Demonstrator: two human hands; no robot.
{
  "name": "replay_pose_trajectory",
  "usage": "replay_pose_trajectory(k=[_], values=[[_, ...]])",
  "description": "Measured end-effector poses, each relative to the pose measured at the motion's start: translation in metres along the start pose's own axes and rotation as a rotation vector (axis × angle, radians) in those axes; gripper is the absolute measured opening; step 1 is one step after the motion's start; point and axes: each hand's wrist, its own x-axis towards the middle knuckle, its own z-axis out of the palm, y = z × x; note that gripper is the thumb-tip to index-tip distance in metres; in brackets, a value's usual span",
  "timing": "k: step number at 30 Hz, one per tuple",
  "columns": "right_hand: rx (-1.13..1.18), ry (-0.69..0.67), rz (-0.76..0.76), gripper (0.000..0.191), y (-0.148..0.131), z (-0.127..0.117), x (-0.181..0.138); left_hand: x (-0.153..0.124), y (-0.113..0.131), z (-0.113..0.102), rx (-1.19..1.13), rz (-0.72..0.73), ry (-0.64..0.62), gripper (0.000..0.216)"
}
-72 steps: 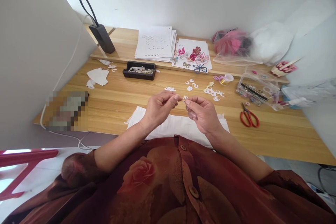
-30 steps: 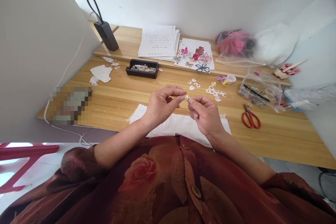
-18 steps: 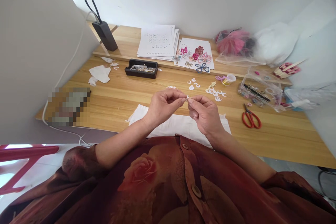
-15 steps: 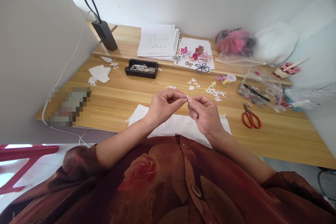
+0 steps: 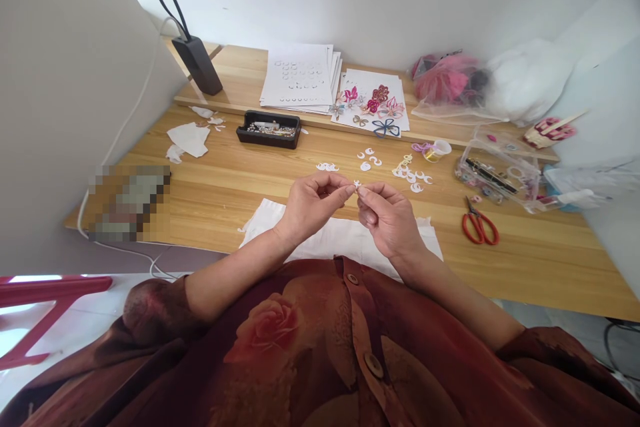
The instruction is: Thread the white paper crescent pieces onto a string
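Between the fingertips of both hands is a small white cut piece [image 5: 357,183], its exact shape too small to make out. My left hand [image 5: 316,205] pinches it from the left with thumb and forefinger. From the other side my right hand [image 5: 393,217] pinches it too, its other fingers curled under. Both hands are held above a white cloth [image 5: 325,240] at the table's near edge. Beyond them lie white crescent-shaped pieces [image 5: 413,177] in loose groups, with a smaller pile of white pieces [image 5: 327,167] just behind my left hand.
Red-handled scissors [image 5: 480,227] lie at the right, near a clear plastic box [image 5: 500,167] of bits. A black tray [image 5: 269,139] holds beads. Behind it are stacked paper sheets [image 5: 297,80] and colourful flower ornaments [image 5: 373,107]. A phone-like blurred object [image 5: 133,203] lies left.
The small white piece shows a little more above my fingertips than before. Both hands keep nearly the same place and the same pinch; the view has shifted slightly.
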Motion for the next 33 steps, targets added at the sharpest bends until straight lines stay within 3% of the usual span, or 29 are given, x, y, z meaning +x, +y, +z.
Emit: replay_pose_trajectory(k=[9,14,25,33], values=[[-0.003,0.002,0.006,0.025,0.0031,-0.0006,-0.0007,0.0013,0.0048,-0.0071,0.27,0.177,0.012,0.009],[0.0,0.005,0.022,0.026,0.0036,-0.0003,-0.0006,0.0009,0.0066,-0.0075,0.292,0.207,0.023,0.005],[0.029,0.009,0.026,0.026,0.0034,0.001,-0.0012,0.0009,0.0038,-0.0041,0.045,-0.055,-0.031,0.018],[0.051,0.018,0.034,0.026,0.0034,0.0017,0.0007,0.002,-0.002,-0.0011,-0.05,-0.073,-0.012,0.021]])
